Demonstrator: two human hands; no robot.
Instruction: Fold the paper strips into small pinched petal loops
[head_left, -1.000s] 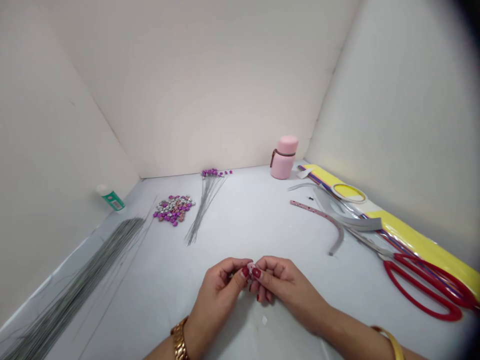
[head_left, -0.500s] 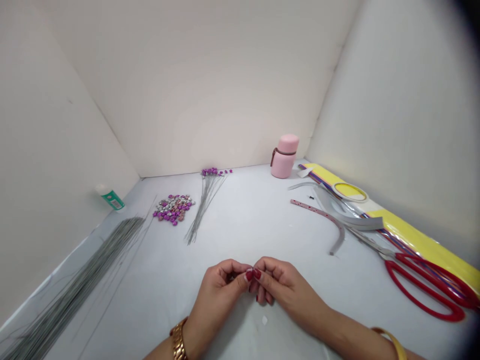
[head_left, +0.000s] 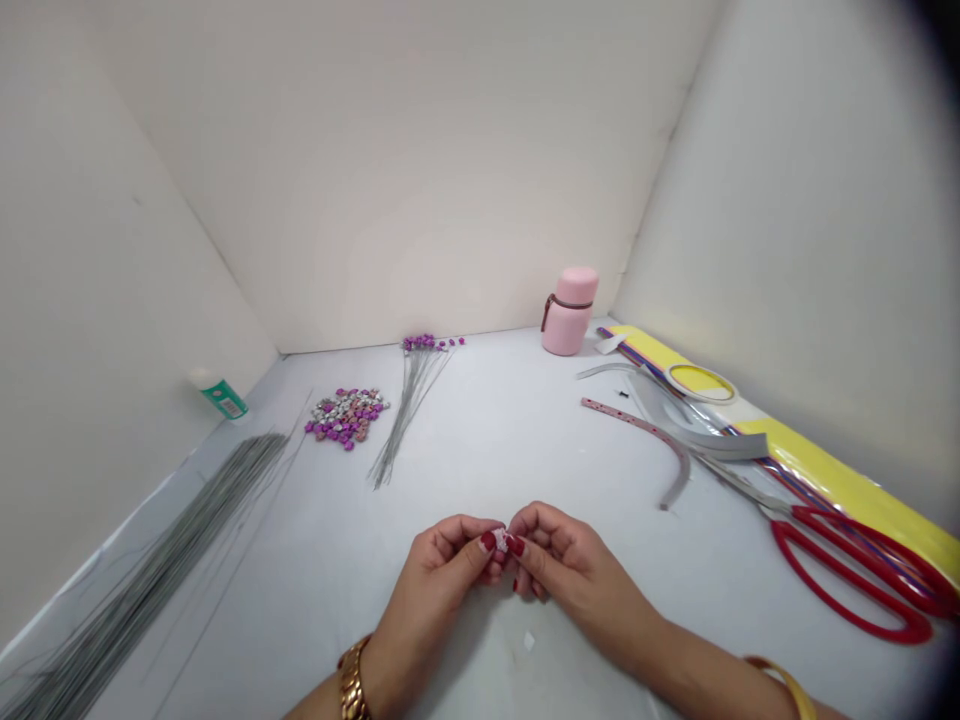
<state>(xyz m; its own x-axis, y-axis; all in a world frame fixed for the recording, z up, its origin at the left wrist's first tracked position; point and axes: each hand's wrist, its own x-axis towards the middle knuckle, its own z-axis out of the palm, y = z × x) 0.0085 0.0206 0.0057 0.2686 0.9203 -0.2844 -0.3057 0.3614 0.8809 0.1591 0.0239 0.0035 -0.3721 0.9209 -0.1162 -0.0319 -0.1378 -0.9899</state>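
Note:
My left hand (head_left: 442,575) and my right hand (head_left: 562,565) meet fingertip to fingertip low in the middle of the table. Both pinch one tiny whitish-pink piece (head_left: 500,539) between thumbs and forefingers; most of it is hidden by the fingers. A gold watch sits on my left wrist and a gold bangle on my right. A small white scrap (head_left: 529,641) lies on the table just below my hands.
A heap of purple and silver beads (head_left: 345,415) and beaded wires (head_left: 409,405) lie at the back left. A bundle of plain wires (head_left: 150,570) runs along the left edge by a glue bottle (head_left: 220,394). Red scissors (head_left: 847,560), grey strips (head_left: 660,450), tape roll (head_left: 700,384) and pink bottle (head_left: 570,311) stand right.
My hands have stayed in place; the fingers shifted slightly, so the small piece hidden half a second ago shows again between the fingertips.

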